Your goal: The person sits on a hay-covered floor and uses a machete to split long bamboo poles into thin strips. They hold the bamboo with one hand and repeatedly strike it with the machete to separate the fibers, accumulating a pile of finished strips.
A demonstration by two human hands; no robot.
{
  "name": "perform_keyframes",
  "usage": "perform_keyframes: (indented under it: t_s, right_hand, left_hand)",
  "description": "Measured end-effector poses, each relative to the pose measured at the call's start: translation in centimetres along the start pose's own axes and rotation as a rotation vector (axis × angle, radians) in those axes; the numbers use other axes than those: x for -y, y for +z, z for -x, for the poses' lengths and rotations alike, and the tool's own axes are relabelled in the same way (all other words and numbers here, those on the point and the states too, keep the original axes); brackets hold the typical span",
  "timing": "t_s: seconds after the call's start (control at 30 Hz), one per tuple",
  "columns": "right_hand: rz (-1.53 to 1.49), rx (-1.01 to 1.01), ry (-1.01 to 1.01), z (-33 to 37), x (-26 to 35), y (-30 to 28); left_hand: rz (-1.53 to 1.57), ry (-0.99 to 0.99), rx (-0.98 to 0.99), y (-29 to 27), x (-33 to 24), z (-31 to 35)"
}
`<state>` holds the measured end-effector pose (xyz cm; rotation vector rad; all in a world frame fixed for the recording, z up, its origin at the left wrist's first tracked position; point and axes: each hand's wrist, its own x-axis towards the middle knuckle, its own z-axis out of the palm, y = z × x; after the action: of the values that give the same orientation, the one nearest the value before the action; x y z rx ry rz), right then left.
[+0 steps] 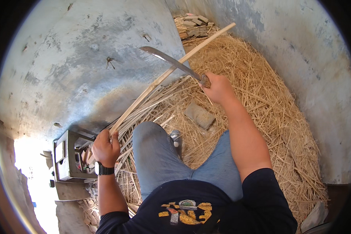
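In my right hand (217,87) is the handle of a machete (169,59), its long curved blade pointing up and to the left. The blade crosses a long pale strip of split wood, perhaps bamboo (148,90), and seems to touch it, though I cannot tell how deep the edge sits. My left hand (106,147), with a dark watch on its wrist, is closed round the near end of that strip. From there the strip slants up and away to the right, past the blade. Both hands are out in front of my knees.
Thin shavings and splinters (253,89) cover the floor. A grey block (199,115) lies between my knees. Long loose strips (144,109) are piled at the left, beside a wooden stool (68,156). Worn walls (292,58) stand on both sides; broken bricks (195,20) lie at the far end.
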<state>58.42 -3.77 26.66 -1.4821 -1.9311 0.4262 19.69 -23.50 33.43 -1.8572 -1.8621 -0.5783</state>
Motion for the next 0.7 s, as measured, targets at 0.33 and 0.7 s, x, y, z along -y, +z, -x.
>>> perform_keyframes:
  t_s: [0.33, 0.7]
  right_hand:
    - [-0.020, 0.015, -0.254, 1.8, 0.1, 2.0]
    - [-0.122, -0.041, -0.362, 2.8, 2.3, 0.4]
  left_hand:
    - [-0.057, -0.046, -0.007, -2.5, -2.1, 0.1]
    - [-0.068, -0.131, -0.044, -3.5, -1.1, 0.2]
